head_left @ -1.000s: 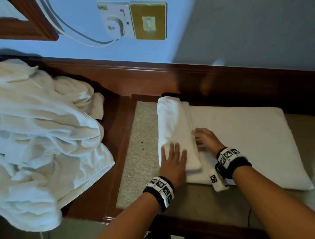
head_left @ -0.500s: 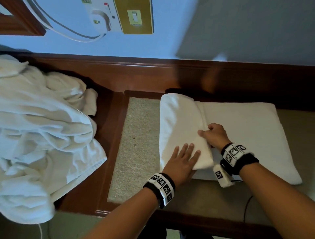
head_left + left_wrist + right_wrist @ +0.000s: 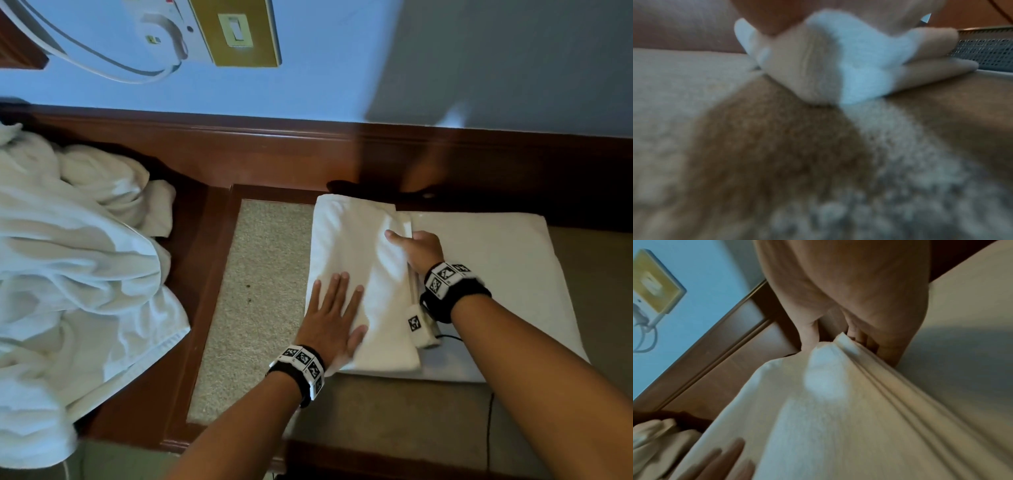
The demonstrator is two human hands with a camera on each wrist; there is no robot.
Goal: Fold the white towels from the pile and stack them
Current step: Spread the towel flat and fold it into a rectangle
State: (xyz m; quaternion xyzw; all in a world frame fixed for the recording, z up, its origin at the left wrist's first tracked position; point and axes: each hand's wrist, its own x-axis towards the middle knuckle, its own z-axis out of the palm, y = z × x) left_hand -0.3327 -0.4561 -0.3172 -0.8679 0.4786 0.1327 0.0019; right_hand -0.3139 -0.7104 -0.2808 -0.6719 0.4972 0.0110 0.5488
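Note:
A folded white towel (image 3: 356,260) lies lengthwise on the left part of a wider flat white towel (image 3: 496,274). My left hand (image 3: 334,308) presses flat on the folded towel's near end, fingers straight. My right hand (image 3: 409,245) grips the folded towel's right edge, thumb on top and fingers tucked under the layers. In the right wrist view the right hand (image 3: 840,340) pinches the stacked edges of the folded towel (image 3: 838,418). The left wrist view is blurred and shows mostly towel pile (image 3: 777,162). A heap of loose white towels (image 3: 68,274) sits at the left.
Both towels rest on a beige inset surface (image 3: 253,291) framed by dark wood (image 3: 191,308). A wooden ledge (image 3: 274,154) runs along the blue wall. A socket with a white cable (image 3: 161,37) and a gold switch plate (image 3: 239,31) hang above. A thin black cable (image 3: 489,421) trails near the front.
My right hand slid farther along the folded towel's right edge and now pinches it with the thumb on top. The folded towel looks wider. My left hand keeps pressing the near end.

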